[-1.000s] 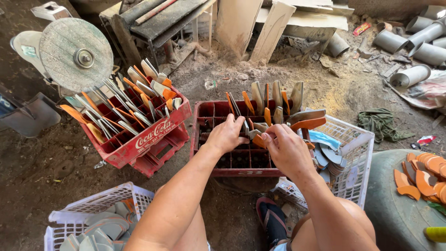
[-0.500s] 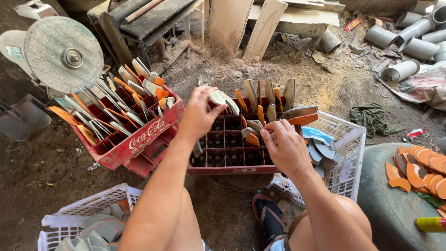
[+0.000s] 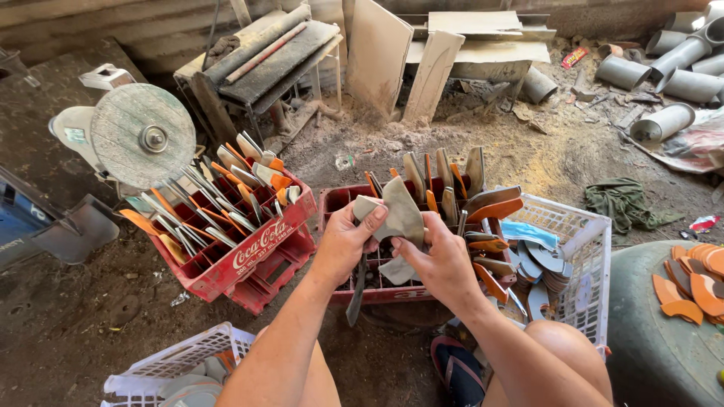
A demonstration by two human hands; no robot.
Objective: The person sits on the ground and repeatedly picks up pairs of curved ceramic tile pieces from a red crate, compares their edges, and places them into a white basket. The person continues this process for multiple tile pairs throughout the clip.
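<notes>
Since half a second ago the left hand [image 3: 348,240] has come down from above the left crate [image 3: 260,252] and now meets the right hand [image 3: 445,265] over the middle crate [image 3: 354,290], both gripping grey blades [image 3: 400,218] held just above its cells. The left fingers pinch the top blade's narrow end; the right fingers curl round the lower edges, and a darker blade hangs down below the left wrist. I judge that hanging piece could slip, since only part of the grip seems to hold it, and the thin curved edges could nick a finger if the stack shifts. The blades look like dull, dusty metal, flat and fan-shaped. Others stand in the red plastic crates with orange handles. A round grey disc [image 3: 143,136] stands at left, and a white basket [image 3: 584,256] of blades sits at right
</notes>
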